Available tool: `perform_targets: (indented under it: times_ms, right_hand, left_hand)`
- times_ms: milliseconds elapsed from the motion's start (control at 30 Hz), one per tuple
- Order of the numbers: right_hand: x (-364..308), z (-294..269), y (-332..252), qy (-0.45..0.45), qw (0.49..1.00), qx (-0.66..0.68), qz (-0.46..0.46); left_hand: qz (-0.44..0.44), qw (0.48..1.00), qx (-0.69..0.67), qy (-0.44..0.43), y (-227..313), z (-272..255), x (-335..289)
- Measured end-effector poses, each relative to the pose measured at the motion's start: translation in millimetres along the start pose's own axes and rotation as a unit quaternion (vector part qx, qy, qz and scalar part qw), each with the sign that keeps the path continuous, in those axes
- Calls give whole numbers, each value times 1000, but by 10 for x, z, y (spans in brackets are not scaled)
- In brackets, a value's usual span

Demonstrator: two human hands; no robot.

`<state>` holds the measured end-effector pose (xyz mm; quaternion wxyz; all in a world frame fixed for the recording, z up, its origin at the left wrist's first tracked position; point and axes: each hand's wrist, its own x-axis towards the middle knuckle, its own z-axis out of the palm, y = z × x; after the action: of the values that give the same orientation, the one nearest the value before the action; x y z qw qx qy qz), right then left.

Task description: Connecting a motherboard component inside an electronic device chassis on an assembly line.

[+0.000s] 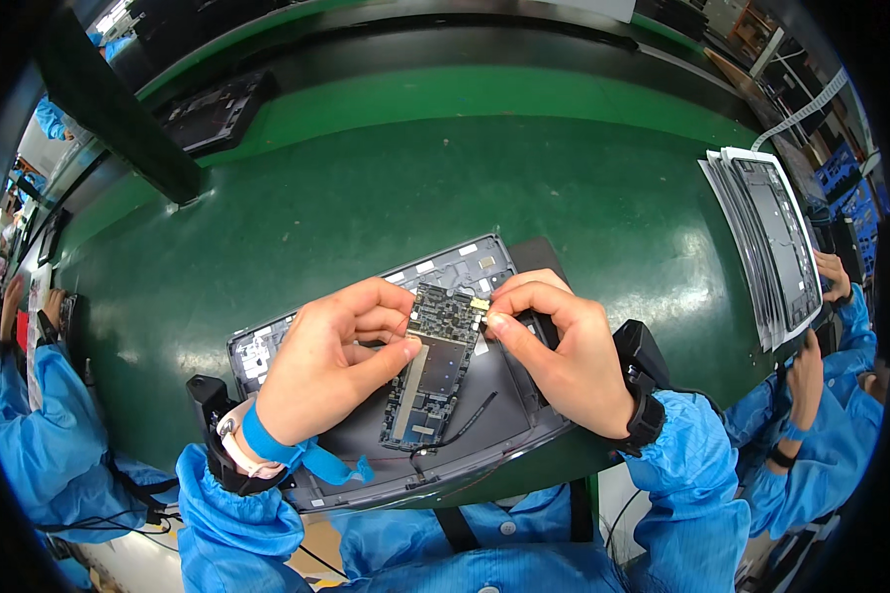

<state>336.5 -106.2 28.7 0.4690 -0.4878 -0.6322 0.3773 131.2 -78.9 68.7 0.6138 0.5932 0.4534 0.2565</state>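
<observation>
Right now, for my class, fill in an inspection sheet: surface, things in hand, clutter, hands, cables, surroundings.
Surface: green tabletop, glossy, with pale specks.
Things in hand: circuit board, held over a grey casing.
Clutter: stacked grey panels at right; dark frame at upper left.
Hands: left hand holds the board's left edge; right hand pinches its upper right corner.
Cables: black lead beside the board.
Surroundings: co-workers' blue sleeves at left and right.

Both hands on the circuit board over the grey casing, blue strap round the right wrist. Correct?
Not quite: the head view shows the blue strap round the left wrist, not the right. The rest stands: left hand and right hand are on the circuit board, over the grey casing.
</observation>
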Motion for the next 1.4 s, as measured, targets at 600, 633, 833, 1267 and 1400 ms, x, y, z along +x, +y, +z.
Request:
perform_targets:
  times_ms: [600,633,833,1267,1400]
  right_hand:
    - [-16,15,15,2,999,-26,-22]
    - [-16,18,10,2,999,-26,-22]
    - [-25,9,1,5,1000,-7,-19]
    - [-30,25,34,6,1000,14,-4]
    - [-36,31,23,12,1000,27,6]
  left_hand:
    - [37,999,30,16,-85,11,-4]
    - [64,997,39,23,-106,8,-8]
    - [70,996,49,39,-85,31,-21]
    - [39,997,46,39,-48,47,-42]
    - [65,996,47,48,-80,52,-46]
